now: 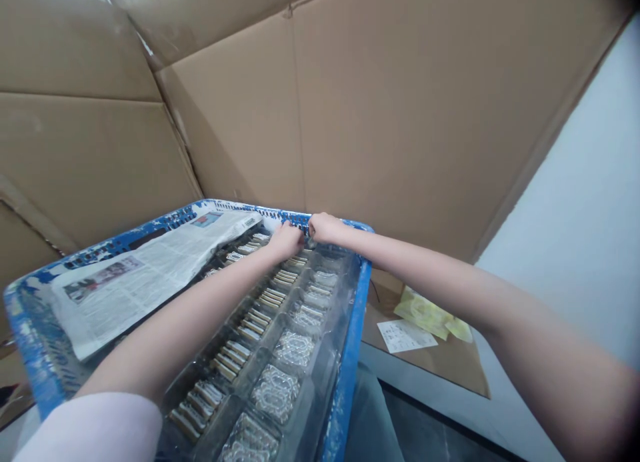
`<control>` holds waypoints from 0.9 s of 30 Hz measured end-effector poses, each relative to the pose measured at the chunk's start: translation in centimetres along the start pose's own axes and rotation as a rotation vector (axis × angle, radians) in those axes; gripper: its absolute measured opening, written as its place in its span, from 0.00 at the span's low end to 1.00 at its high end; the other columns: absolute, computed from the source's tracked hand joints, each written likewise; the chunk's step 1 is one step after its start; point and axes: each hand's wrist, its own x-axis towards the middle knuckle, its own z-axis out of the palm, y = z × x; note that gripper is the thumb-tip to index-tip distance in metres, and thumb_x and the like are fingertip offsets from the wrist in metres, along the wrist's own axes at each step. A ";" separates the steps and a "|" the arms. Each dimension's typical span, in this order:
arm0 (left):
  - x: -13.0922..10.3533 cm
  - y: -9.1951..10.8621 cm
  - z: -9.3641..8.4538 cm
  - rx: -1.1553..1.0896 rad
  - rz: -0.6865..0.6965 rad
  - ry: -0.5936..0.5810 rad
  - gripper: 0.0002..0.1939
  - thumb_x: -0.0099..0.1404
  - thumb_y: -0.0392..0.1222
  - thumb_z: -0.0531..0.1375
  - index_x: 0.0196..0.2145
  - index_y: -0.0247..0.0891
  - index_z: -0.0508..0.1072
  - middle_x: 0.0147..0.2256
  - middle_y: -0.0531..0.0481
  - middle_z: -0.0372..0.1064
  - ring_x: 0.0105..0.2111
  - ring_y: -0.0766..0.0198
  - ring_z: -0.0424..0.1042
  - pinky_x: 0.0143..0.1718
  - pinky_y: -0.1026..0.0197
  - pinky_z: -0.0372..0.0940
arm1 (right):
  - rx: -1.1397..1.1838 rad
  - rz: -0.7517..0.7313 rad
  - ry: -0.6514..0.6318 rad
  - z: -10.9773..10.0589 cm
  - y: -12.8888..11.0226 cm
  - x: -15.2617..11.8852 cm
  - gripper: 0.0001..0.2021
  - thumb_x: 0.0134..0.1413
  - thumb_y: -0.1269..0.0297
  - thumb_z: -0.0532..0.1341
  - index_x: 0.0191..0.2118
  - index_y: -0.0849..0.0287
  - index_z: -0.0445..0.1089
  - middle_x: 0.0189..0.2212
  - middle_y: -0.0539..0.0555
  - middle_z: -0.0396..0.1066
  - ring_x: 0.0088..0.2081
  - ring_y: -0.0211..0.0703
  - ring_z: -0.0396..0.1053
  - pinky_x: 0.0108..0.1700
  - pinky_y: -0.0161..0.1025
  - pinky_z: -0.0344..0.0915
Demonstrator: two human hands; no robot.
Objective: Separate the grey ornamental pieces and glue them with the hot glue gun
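Both hands reach to the far end of a blue plastic basket (343, 382). Inside it lies a clear plastic tray (313, 382) divided into compartments. Flat, ornate metal pieces (277, 392) fill the right-hand row, and stacks of gold-edged pieces (233, 359) stand on edge in the row beside it. My left hand (287, 241) is closed over the far compartments, its fingertips pointing down and partly hidden. Just right of it, at the basket's far rim, my right hand (324, 227) has its fingers curled in. What either hand grips is too small to make out.
Folded newspaper (150, 269) covers the basket's left part. Tall cardboard sheets (390, 115) rise close behind the basket. At the right, a white paper slip (406, 335) and crumpled yellow wrapping (430, 313) lie on cardboard, beside a white wall (565, 249).
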 end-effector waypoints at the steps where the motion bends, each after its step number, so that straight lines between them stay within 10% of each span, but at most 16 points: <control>1: -0.1 -0.2 -0.1 0.002 -0.015 0.021 0.10 0.53 0.33 0.53 0.29 0.34 0.74 0.31 0.42 0.71 0.40 0.53 0.63 0.43 0.55 0.56 | 0.001 -0.001 0.005 0.1 -0.1 0.0 0.12 0.43 0.74 0.56 0.37 0.66 0.71 0.38 0.61 0.71 0.36 0.44 0.70 0.34 0.32 0.62; 16: -0.1 -0.4 0.6 -0.064 0.002 0.073 0.10 0.54 0.37 0.54 0.32 0.36 0.75 0.31 0.45 0.72 0.37 0.57 0.65 0.39 0.60 0.60 | 0.008 -0.064 -0.132 1.4 0.0 1.5 0.14 0.45 0.60 0.60 0.36 0.66 0.70 0.35 0.57 0.71 0.35 0.43 0.68 0.35 0.33 0.62; 27: 0.1 -0.2 1.6 -0.035 0.012 0.002 0.12 0.56 0.32 0.52 0.34 0.35 0.74 0.32 0.44 0.70 0.38 0.59 0.65 0.41 0.57 0.59 | 0.044 -0.038 -0.075 0.1 1.9 1.4 0.18 0.43 0.72 0.58 0.45 0.62 0.67 0.36 0.53 0.72 0.34 0.39 0.68 0.31 0.29 0.60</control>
